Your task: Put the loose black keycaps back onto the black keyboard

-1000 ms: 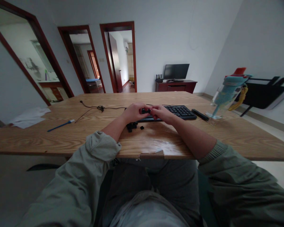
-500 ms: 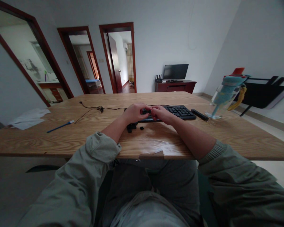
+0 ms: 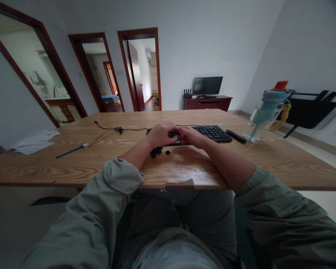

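A black keyboard (image 3: 213, 133) lies on the wooden table, its left part covered by my hands. My left hand (image 3: 161, 134) curls above it, closed around small black keycaps (image 3: 173, 133) that show at its fingertips. Against that hand, my right hand (image 3: 190, 136) is closed with its fingers pinched together; anything between those fingers is hidden. Several loose black keycaps (image 3: 156, 151) lie in a small pile below my left wrist. One single keycap (image 3: 168, 152) sits apart from them, just in front of the keyboard.
Left of the keyboard are its cable (image 3: 119, 129), a blue-handled brush (image 3: 72, 151) and white papers (image 3: 33, 141). Toward the right stand a dark narrow object (image 3: 236, 136) and a clear bottle with a red-and-blue lid (image 3: 264, 110). The table's front edge (image 3: 106, 186) runs before my lap.
My hands stay together over the keyboard. The right fingers have shifted slightly, and more of the black keycaps shows at my left fingertips. The loose keycaps on the table have not moved.
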Demonstrator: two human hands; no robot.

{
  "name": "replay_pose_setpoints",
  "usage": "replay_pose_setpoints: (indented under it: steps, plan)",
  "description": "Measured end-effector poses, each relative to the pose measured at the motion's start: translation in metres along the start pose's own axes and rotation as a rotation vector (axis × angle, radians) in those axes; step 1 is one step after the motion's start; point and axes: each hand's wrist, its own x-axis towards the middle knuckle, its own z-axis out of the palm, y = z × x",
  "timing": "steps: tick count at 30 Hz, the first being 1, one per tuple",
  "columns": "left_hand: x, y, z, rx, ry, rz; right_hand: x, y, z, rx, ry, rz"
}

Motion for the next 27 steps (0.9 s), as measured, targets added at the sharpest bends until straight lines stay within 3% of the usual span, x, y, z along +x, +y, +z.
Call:
replay_pose_setpoints:
  steps: [7,11,17,22,27]
  plan:
    - [0.0,-0.006,0.0,-0.034,0.012,-0.075,0.002,0.001,-0.002,0.059,0.01,0.015]
    - [0.0,-0.018,-0.005,-0.074,0.093,-0.233,0.006,0.0,-0.004,0.089,0.082,0.056]
    - [-0.003,-0.043,-0.008,-0.175,0.132,-0.453,0.0,-0.005,-0.003,-0.096,0.134,-0.011]
    - [-0.005,-0.062,-0.003,-0.159,0.084,-0.491,-0.004,-0.008,-0.001,-0.276,0.136,-0.021]
    - [-0.005,-0.075,0.003,-0.052,-0.096,-0.477,-0.005,-0.009,0.0,-0.428,0.127,-0.021]
